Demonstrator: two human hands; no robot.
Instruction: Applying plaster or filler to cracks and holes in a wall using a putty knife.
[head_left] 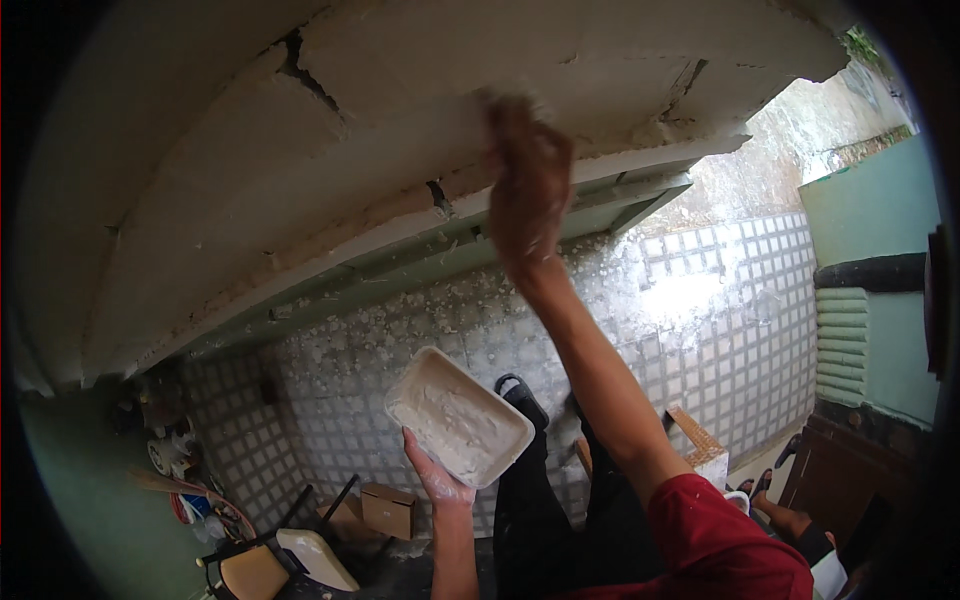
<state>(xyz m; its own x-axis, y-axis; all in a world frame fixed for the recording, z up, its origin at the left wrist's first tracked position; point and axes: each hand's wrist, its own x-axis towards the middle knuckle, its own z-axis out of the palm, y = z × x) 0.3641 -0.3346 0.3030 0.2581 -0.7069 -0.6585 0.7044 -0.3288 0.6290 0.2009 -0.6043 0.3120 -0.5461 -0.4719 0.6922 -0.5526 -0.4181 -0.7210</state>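
Observation:
My left hand (438, 476) grips a rectangular cream tub (519, 443) by its near left side, fingers hidden beneath. White paste (455, 412) coats the tub's bottom and inner walls. Up at the cracked, pale overhead concrete surface (400, 130), my right hand (528, 180) is smeared by motion. It looks closed, with a blurred bit at its fingertips that I cannot make out. Whether it touches the surface cannot be told. Dark gaps (438, 197) break the lower ledge left of this hand, and a long crack (308, 72) runs farther left.
Below lies a paste-spattered tiled floor (690, 350), with my sandalled foot (524, 398) on it. Chairs (315, 560), a cardboard box (388, 511) and clutter stand at lower left. A wooden-edged block (698, 440) is right of my legs. Another person's leg (783, 513) shows at lower right.

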